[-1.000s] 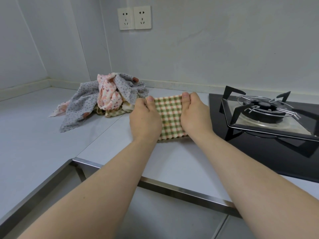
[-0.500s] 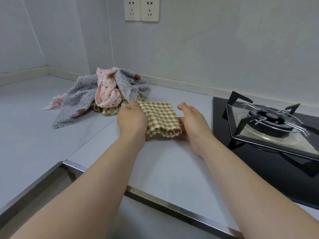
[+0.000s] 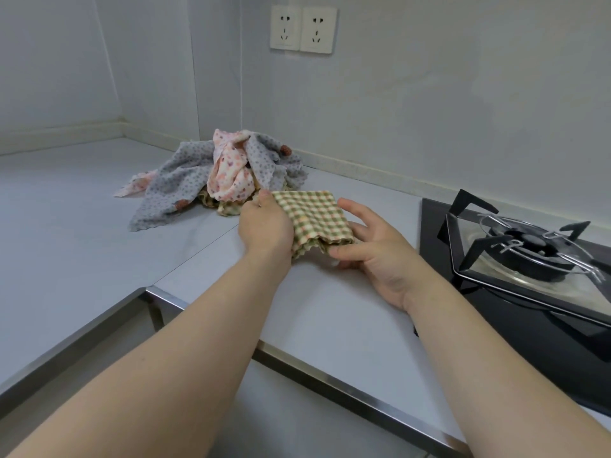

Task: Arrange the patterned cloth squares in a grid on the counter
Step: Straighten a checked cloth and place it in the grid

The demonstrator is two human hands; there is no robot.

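My left grip (image 3: 264, 226) pinches the checked cloth (image 3: 314, 216) at its nine o'clock edge; my right grip (image 3: 373, 249), spread, supports its three o'clock side just above the table (image 3: 330, 312), the cloth pile (image 3: 198, 180) at eleven o'clock.

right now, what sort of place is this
Most likely a home kitchen: a black glass gas hob with a metal pan support, a pale grey counter, and white wall sockets above it.
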